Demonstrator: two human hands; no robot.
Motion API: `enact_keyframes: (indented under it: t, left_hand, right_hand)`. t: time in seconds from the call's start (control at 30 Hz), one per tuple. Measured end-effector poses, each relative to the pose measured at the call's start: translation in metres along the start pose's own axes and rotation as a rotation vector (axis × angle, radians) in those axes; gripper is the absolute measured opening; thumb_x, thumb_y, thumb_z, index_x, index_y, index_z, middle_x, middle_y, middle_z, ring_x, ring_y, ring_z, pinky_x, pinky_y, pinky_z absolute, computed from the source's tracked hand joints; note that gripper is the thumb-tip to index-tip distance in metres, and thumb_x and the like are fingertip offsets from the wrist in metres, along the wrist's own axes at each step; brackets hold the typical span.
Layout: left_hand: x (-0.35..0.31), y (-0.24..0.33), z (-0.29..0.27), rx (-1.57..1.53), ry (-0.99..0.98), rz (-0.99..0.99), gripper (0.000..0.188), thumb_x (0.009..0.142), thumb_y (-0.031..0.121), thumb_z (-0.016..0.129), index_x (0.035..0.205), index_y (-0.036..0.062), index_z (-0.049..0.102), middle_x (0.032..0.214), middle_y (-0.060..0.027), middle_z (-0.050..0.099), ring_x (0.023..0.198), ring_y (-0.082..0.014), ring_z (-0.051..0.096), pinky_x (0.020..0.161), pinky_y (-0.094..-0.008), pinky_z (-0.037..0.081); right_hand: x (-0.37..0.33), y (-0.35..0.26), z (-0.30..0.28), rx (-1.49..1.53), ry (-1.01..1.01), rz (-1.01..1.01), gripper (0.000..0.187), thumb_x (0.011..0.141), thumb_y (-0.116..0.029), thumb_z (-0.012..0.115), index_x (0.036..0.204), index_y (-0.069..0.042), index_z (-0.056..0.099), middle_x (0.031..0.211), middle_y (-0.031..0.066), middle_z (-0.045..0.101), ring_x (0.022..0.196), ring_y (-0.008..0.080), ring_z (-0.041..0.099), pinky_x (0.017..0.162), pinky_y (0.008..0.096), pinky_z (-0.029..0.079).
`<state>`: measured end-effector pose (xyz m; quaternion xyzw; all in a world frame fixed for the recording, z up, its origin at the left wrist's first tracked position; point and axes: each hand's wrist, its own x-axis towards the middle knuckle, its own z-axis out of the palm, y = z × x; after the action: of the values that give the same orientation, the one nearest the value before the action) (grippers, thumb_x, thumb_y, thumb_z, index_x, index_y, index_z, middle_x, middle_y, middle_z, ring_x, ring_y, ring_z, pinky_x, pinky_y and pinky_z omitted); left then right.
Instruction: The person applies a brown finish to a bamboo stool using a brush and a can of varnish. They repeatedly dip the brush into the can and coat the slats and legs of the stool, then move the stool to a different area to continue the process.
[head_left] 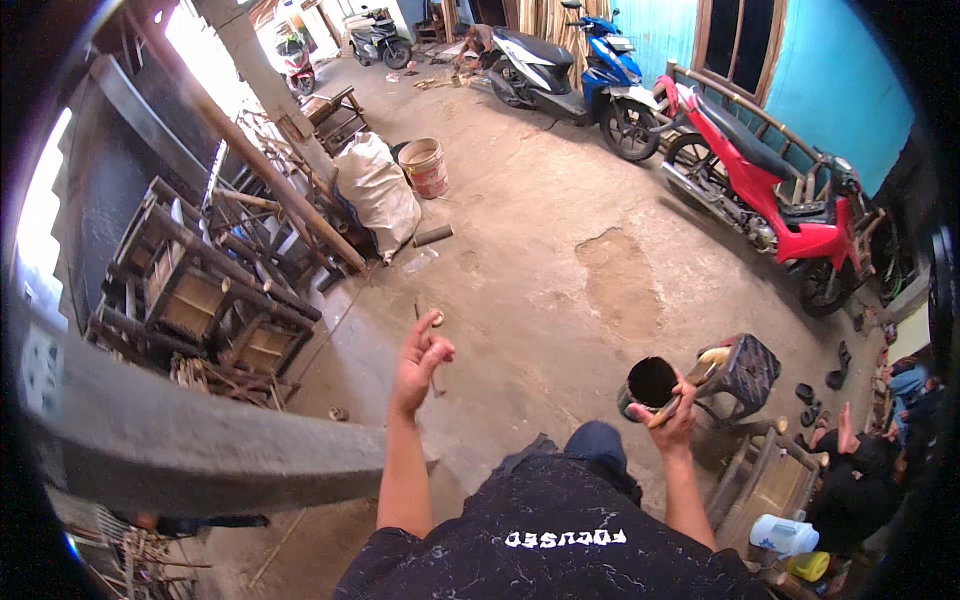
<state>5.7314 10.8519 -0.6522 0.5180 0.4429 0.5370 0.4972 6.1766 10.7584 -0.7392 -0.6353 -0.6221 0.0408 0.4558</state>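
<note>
My right hand [676, 418] grips an open-topped can [630, 401] by its near right side, fingers and thumb around the rim. The can's inside is dark, so any contents stay hidden. Raised over the floor, my left hand [418, 372] is closed in a loose pinch. A thin dark rod [437, 388] shows above and below its fingers and appears to be held there. A small pale spot by the fingertips is too small to make out. Just beyond the can stands a dark low stool [748, 370], with a yellowish object [714, 357] at its left edge.
A grey concrete beam [230, 440] juts in from the left, close to my left forearm. Bamboo chairs [185, 290], a white sack [376, 195] and a bucket [424, 168] stand beyond. Red [770, 190] and blue [600, 80] motorbikes line the wall. People sit at the right near a jug [783, 535].
</note>
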Motion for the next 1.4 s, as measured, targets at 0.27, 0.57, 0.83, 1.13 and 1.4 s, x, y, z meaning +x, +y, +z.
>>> enact_keyframes:
  t: [0.27, 0.57, 0.83, 1.13, 1.4]
  left_hand:
    - [0.154, 0.259, 0.080, 0.230, -1.434, 1.034, 0.046, 0.097, 0.024, 0.058, 0.136, 0.0000, 0.057, 0.126, -0.0266, 0.061, 0.114, -0.0390, 0.060, 0.103, -0.0611, 0.041]
    - [0.441, 0.256, 0.141, 0.511, -1.616, 1.022, 0.060, 0.097, 0.052, 0.054, 0.141, 0.0105, 0.054, 0.133, -0.0331, 0.054, 0.125, -0.0413, 0.055, 0.116, -0.0602, 0.019]
    - [0.670, 0.215, 0.104, 0.528, -1.567, 1.010, 0.058, 0.097, 0.050, 0.056, 0.137, 0.0086, 0.056, 0.129, -0.0315, 0.055, 0.120, -0.0397, 0.056, 0.112, -0.0587, 0.023]
    - [0.934, 0.177, 0.017, 0.510, -1.531, 1.043, 0.055, 0.096, 0.048, 0.058, 0.133, 0.0064, 0.057, 0.124, -0.0297, 0.057, 0.114, -0.0379, 0.058, 0.107, -0.0569, 0.027]
    - [1.156, 0.159, -0.046, 0.528, -1.466, 0.974, 0.053, 0.096, 0.046, 0.059, 0.129, 0.0045, 0.058, 0.120, -0.0282, 0.059, 0.109, -0.0363, 0.059, 0.103, -0.0553, 0.031]
  right_hand:
    - [0.244, 0.075, 0.150, 0.178, -0.091, 0.091, 0.084, 0.062, -0.044, 0.094, 0.115, -0.009, 0.039, 0.121, 0.0217, 0.061, 0.104, 0.0430, 0.066, 0.083, 0.0449, 0.054]
    - [0.531, 0.142, 0.297, 0.261, -0.404, -0.102, 0.080, 0.064, -0.043, 0.093, 0.112, -0.007, 0.041, 0.127, 0.0245, 0.060, 0.115, 0.0382, 0.063, 0.094, 0.0434, 0.054]
    - [0.734, 0.155, 0.460, 0.283, -0.401, -0.320, 0.080, 0.061, -0.042, 0.095, 0.109, -0.007, 0.041, 0.111, 0.0223, 0.060, 0.117, 0.0396, 0.062, 0.094, 0.0453, 0.052]
    - [0.907, 0.166, 0.649, 0.325, -0.421, -0.096, 0.081, 0.062, -0.043, 0.095, 0.111, -0.009, 0.040, 0.128, 0.0225, 0.060, 0.110, 0.0367, 0.065, 0.091, 0.0437, 0.054]
    - [1.090, 0.156, 0.823, 0.380, -0.438, -0.067, 0.080, 0.060, -0.041, 0.096, 0.108, -0.008, 0.041, 0.124, 0.0218, 0.062, 0.115, 0.0390, 0.063, 0.094, 0.0449, 0.053]
